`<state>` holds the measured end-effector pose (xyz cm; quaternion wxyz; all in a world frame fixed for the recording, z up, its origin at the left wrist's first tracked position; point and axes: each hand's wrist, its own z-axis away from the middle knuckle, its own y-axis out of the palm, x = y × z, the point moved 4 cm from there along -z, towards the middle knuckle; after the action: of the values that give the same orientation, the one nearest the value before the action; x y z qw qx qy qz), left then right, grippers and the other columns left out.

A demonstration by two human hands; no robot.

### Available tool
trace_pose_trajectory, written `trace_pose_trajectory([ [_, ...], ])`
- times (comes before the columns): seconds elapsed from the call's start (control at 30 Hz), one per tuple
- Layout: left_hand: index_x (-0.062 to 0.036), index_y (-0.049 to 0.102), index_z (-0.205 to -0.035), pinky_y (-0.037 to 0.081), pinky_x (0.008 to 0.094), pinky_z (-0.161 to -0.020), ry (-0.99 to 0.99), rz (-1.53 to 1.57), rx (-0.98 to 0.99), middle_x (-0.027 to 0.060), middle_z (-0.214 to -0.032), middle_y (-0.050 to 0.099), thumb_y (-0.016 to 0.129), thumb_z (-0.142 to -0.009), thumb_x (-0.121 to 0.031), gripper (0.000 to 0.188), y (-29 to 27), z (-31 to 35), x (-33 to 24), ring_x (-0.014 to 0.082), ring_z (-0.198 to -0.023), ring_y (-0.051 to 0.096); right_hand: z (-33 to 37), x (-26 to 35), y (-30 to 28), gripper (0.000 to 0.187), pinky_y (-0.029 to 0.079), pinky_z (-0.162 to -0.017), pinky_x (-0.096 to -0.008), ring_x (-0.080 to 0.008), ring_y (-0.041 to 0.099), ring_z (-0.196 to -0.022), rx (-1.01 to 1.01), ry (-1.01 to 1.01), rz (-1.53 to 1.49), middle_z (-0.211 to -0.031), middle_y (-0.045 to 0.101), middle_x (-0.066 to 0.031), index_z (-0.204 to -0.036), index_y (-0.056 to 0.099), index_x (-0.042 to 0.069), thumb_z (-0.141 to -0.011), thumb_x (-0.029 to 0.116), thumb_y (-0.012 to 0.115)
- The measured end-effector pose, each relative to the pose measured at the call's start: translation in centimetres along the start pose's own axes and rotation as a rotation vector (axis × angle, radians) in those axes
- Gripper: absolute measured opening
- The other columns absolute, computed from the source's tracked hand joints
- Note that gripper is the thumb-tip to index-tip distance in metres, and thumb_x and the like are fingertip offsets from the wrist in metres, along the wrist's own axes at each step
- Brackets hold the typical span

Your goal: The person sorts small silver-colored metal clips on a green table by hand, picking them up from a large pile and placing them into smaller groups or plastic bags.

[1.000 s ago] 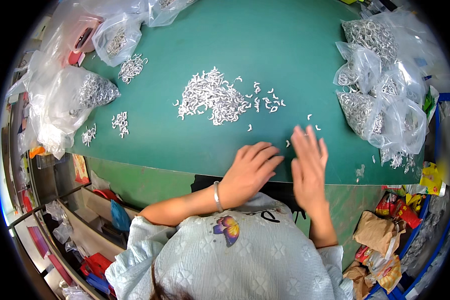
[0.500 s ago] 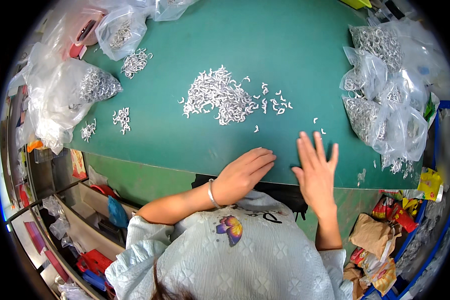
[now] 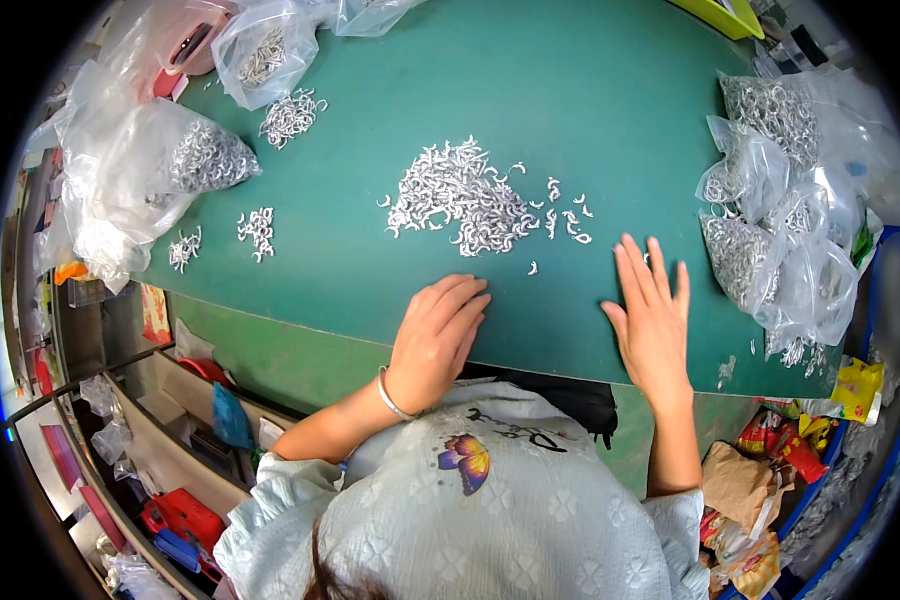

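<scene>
A heap of small silvery curved metal pieces (image 3: 460, 198) lies in the middle of the green table (image 3: 560, 90), with several strays (image 3: 572, 222) at its right. My left hand (image 3: 436, 335), a silver bangle at its wrist, rests near the front edge, palm down, below the heap. Its fingers lie side by side, slightly bent, and nothing shows in them. Farther right, my right hand (image 3: 654, 325) is stretched flat with its fingers spread. One small curved piece (image 3: 647, 258) shows between those fingers.
Small piles of similar pieces (image 3: 292, 118) lie at the left beside clear bags of them (image 3: 210, 158). More filled bags (image 3: 755, 250) crowd the right edge. A yellow-green tray (image 3: 722, 16) stands at the far right. Open drawers (image 3: 185, 400) are at lower left, snack packets (image 3: 785, 440) at lower right.
My left hand has moved left and away from my right hand. The right hand has reached slightly forward to the stray pieces. The whole view has shifted a little.
</scene>
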<state>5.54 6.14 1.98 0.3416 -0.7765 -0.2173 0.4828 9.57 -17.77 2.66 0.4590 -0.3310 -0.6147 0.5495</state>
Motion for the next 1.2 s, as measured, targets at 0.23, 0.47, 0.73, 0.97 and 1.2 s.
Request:
trace_pose_trajectory([
  [0.23,0.0118,0.045,-0.132,0.038,0.0471,-0.105,0.056,-0.090,0.167,0.0263,-0.141,0.045,0.056,-0.083,0.001,0.051,3.6,-3.3,-3.8,0.0397,-0.130,0.045,-3.6,1.0,-1.2,0.058,0.019,-0.115,-0.0575,-0.0305,0.029,-0.144,-0.100,-0.143,-0.132,-0.152,0.039,-0.0052,-0.144,0.043,0.007,-0.091,0.022,0.062],
  [0.47,0.0090,0.036,-0.140,0.026,0.0486,-0.117,0.143,0.288,0.307,0.0289,-0.150,0.030,0.048,-0.075,0.011,0.066,7.4,-3.8,-5.7,0.0391,-0.142,0.031,-0.5,-1.1,-0.5,0.065,0.016,-0.115,-0.0615,-0.0290,0.028,-0.144,0.012,0.003,0.099,-0.153,0.039,-0.0017,-0.146,0.041,0.010,-0.088,0.024,0.065],
  [0.73,0.0044,0.040,-0.139,0.025,0.0532,-0.116,0.113,0.268,0.192,0.0250,-0.151,0.032,0.049,-0.079,0.010,0.061,6.4,-5.4,-5.6,0.0398,-0.142,0.030,1.7,-1.1,-1.8,0.062,0.016,-0.117,-0.0571,-0.0306,0.026,-0.145,-0.018,0.024,-0.054,-0.154,0.037,-0.0079,-0.144,0.042,0.005,-0.088,0.016,0.064],
  [0.97,0.0046,0.043,-0.138,0.024,0.0581,-0.113,0.062,-0.292,0.216,0.0189,-0.150,0.035,0.054,-0.076,0.006,0.063,4.6,-7.4,-2.2,0.0376,-0.141,0.031,1.5,-1.4,-1.3,0.056,0.021,-0.115,-0.0567,-0.0303,0.034,-0.142,0.053,-0.041,-0.002,-0.148,0.044,-0.0097,-0.139,0.048,0.003,-0.087,0.016,0.066],
  [1.2,0.0043,0.046,-0.136,0.025,0.0610,-0.111,0.159,-0.392,0.256,0.0177,-0.148,0.038,0.059,-0.076,-0.001,0.061,6.2,-8.2,-2.5,0.0350,-0.141,0.032,-5.6,-1.0,-0.7,0.051,0.021,-0.115,-0.0570,-0.0313,0.032,-0.142,-0.064,-0.198,-0.229,-0.149,0.044,-0.0066,-0.140,0.047,0.007,-0.093,0.021,0.061],
])
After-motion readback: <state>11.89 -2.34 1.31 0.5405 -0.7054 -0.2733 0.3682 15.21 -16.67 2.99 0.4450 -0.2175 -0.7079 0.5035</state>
